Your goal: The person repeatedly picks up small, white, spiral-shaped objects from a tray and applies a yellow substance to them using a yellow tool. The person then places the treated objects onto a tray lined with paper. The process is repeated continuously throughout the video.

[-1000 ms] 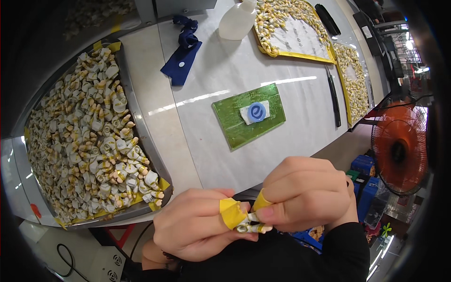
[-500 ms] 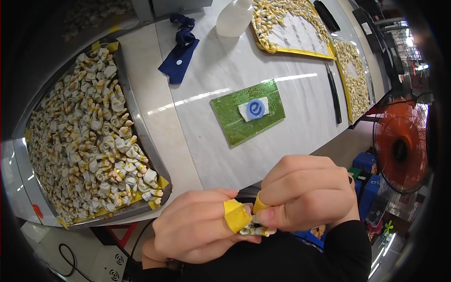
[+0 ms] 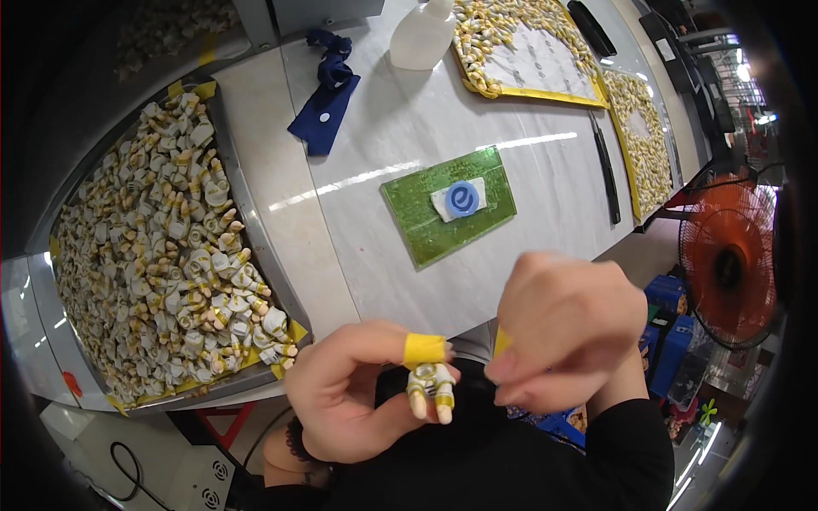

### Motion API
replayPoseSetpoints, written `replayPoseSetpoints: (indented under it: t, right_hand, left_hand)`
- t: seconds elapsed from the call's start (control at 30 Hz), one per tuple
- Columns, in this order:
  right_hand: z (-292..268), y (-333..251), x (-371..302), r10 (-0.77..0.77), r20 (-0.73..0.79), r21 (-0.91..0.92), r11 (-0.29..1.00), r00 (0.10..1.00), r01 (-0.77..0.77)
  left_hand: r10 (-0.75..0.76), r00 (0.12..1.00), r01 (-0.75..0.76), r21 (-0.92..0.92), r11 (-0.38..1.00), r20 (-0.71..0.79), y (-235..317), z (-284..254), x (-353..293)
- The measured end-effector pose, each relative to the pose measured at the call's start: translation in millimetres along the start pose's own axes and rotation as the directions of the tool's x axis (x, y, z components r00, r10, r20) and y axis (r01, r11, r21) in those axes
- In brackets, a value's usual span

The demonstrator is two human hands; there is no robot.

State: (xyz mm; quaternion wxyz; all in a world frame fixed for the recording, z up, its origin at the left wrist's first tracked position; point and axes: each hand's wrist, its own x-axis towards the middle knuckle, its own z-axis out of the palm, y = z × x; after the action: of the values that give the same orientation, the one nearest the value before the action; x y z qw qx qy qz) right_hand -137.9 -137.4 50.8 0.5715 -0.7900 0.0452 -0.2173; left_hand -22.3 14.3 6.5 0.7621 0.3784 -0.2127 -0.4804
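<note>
A small white figurine body with gold bands and pale, peach-coloured limb ends is pinched between the thumb and fingers of my left hand. Yellow tape wraps a fingertip of that hand, just above the piece. Off to its right, apart from the figurine, my right hand has its fingers curled together. It is smeared by motion, with a bit of yellow at a finger; whatever its fingertips may hold is too small to make out. Beyond both hands, a blue round piece sits on a white pad on the green slab.
At left stands a metal tray heaped with similar white-and-gold figurine pieces. Yellow-edged trays of small parts, a white bottle, a dark blue cloth strip and a black pen-like tool lie farther back. An orange fan is at right.
My hands have moved apart: the right one has lifted away up and to the right. The left has turned, so the figurine body now shows fully in its pinch.
</note>
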Motion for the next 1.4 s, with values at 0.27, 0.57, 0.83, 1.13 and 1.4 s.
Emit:
replayPoseSetpoints:
  t: [0.27,0.57,0.83,1.13,1.4]
  right_hand:
    - [-1.4,-0.7,4.9,0.104,0.158,0.056,0.992,0.982,-0.114]
    - [-0.8,-5.5,4.6,0.167,0.256,0.051,0.981,0.952,-0.186]
    - [-1.2,-3.1,2.8,0.13,0.287,0.066,0.986,0.949,-0.155]
    - [0.6,5.1,-4.4,0.166,0.269,0.252,0.939,0.949,-0.235]
    - [-5.1,-0.5,-8.8,0.171,0.338,0.22,0.942,0.925,-0.255]
  left_hand:
    - [-0.214,0.955,0.234,-0.081,0.969,0.207,-2.2,-11.5,-2.8]
    - [-0.298,0.913,0.307,0.011,0.952,0.28,7.1,-12.0,3.8]
    - [-0.313,0.901,0.329,-0.004,0.944,0.299,4.7,-13.4,2.1]
    - [-0.352,0.881,0.374,-0.011,0.927,0.316,4.1,-13.9,2.2]
    - [-0.34,0.875,0.345,0.051,0.937,0.345,3.4,-10.7,3.9]
